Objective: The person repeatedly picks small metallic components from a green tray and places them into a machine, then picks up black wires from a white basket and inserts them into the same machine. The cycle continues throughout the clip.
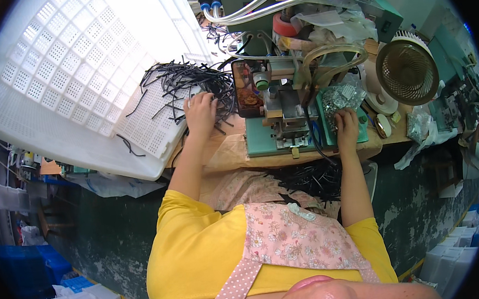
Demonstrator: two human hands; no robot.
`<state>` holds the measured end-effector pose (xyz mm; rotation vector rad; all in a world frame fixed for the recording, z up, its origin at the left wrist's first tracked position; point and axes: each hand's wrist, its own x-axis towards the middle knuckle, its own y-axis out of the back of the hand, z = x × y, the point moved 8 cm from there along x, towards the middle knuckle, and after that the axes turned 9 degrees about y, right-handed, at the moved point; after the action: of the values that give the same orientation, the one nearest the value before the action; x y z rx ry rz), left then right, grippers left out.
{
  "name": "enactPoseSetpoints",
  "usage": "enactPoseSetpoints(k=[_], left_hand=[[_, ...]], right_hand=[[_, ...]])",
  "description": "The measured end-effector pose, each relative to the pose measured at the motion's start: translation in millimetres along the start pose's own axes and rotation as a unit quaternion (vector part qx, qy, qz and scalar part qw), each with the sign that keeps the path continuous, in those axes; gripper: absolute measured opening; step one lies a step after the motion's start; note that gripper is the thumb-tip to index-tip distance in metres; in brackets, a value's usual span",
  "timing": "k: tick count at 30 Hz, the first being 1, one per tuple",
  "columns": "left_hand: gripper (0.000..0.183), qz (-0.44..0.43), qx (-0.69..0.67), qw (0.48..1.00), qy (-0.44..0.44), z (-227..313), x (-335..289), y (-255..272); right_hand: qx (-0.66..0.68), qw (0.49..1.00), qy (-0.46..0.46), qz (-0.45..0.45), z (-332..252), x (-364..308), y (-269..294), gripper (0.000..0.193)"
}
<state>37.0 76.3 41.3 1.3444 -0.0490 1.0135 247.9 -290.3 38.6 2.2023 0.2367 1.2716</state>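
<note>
A tangled pile of thin black strips (189,77) lies over the near edge of a white perforated crate. At the pile's right side, my left hand (200,112) has its fingers curled down onto the strips. Farther right, a green tray (362,131) holds a heap of small shiny metal parts (341,97). My right hand (347,124) reaches into this heap, its fingertips drawn together among the parts. What exactly sits between those fingertips is too small to see. Between both hands stands a small green bench press (287,115) with a metal tooling block.
The large white crate (75,67) leans at the left. Clear air hoses (273,9) cross above the press. A round ribbed bowl (408,71), a tape roll (382,103) and a bag of metal parts (418,127) are at the right. More black strips (309,180) lie near my lap.
</note>
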Motion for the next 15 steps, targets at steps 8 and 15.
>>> enactPoseSetpoints(k=[8, 15], left_hand=[[0.016, -0.045, 0.204, 0.978, -0.001, -51.3, 11.9, -29.8], [0.013, 0.013, 0.041, 0.997, 0.060, -50.3, 30.0, 12.5]], right_hand=[[-0.052, 0.998, 0.034, -0.012, -5.6, 1.5, -0.2, 0.010], [-0.067, 0.997, 0.016, -0.022, -11.8, 3.1, 0.3, 0.009]])
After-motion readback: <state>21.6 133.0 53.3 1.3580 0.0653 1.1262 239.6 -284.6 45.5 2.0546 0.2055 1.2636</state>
